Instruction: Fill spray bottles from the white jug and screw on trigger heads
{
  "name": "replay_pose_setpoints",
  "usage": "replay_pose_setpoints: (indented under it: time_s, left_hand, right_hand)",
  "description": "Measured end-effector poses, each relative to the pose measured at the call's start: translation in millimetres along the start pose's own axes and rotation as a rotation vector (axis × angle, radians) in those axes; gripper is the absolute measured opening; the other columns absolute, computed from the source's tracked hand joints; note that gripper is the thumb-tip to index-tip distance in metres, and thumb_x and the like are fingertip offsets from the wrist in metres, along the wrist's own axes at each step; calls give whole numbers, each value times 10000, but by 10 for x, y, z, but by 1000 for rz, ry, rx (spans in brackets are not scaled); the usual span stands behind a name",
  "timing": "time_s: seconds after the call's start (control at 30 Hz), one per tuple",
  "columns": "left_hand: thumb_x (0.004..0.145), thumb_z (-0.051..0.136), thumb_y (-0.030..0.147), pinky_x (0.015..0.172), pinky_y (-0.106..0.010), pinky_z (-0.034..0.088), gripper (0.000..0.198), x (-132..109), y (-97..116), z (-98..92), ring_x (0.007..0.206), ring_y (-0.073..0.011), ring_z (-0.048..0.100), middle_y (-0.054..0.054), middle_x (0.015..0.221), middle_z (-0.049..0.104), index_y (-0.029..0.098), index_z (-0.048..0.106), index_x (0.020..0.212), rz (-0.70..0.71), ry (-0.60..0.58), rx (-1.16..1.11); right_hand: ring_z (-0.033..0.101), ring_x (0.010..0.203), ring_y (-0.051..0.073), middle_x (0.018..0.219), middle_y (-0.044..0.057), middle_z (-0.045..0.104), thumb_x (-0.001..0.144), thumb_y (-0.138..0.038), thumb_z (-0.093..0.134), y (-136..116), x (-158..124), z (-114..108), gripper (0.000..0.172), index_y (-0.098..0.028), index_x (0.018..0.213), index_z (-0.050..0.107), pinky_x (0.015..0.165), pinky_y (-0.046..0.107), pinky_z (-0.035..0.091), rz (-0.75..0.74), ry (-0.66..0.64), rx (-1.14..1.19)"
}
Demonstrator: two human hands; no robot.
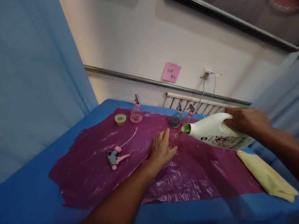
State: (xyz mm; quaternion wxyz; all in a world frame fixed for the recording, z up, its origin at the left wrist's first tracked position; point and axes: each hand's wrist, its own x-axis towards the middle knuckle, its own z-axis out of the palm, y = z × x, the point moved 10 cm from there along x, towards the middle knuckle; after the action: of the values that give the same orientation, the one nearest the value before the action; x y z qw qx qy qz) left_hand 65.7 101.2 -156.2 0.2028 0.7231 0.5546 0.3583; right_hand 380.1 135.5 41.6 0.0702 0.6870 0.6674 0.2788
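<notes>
By the right hand, a white jug is held tilted above a purple sheet, the grip clamped on its handle and its green spout pointed leftward. The left hand is placed beside a clear bottle; whether its grip is closed on it cannot be told. A loose spray head is seen lying to the left.

white jug: label print blurring past reading | rightmost spray bottle: base hiding behind jug | clear bottle: partly hiding behind left hand | dark-framed panel: running off right edge
</notes>
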Motion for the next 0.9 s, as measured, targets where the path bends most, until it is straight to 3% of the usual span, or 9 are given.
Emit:
replay_pose_setpoints:
  time_s: [0.9]
  left_hand:
    - [909, 825, 339, 1321, -526, 433, 929, -4, 22, 5, 1542, -389, 553, -184, 1644, 578, 187, 420, 1731, -2, -10, 18]
  right_hand:
    - [742, 865, 319, 1004, 92, 831, 1002, -516, 536, -7, -13, -115, 292, -318, 1031, 749, 618, 355, 326, -3, -1, -46]
